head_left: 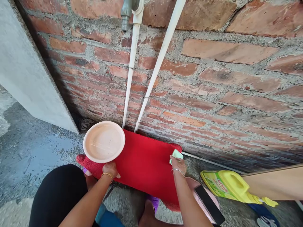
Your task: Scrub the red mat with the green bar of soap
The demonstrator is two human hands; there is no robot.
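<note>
we look down at a rough brick wall point(213, 78) with grey mortar, filling the upper part of the view. at its foot lies a wet, dark concrete floor point(28, 148), and a grey slab point(28, 72) leans in on the left. two white pipes point(151, 72) run down the wall from a grey tap point(126, 14) at the top edge; no water shows at the spout.

a red mat point(144, 164) lies on the floor against the wall, under our arms. to the right, a yellow detergent jug point(228, 184) lies on its side, next to a pale wooden board point(276, 183), and a dark phone point(209, 205) rests by our right forearm.

our left hand point(110, 170) is closed on the near rim of a pale pink plate point(104, 142), holding it face up above the left end of the mat, just below the pipes. our right hand point(178, 164) is curled around a small pale green sponge point(176, 155), held over the right end of the mat, well apart from the plate.

as for progress, we judge the washing barely begun: the plate looks dry and shows no suds, though faint streaks cross its middle. sponge and plate have not met, and scrubbing and rinsing both appear left to do.
</note>
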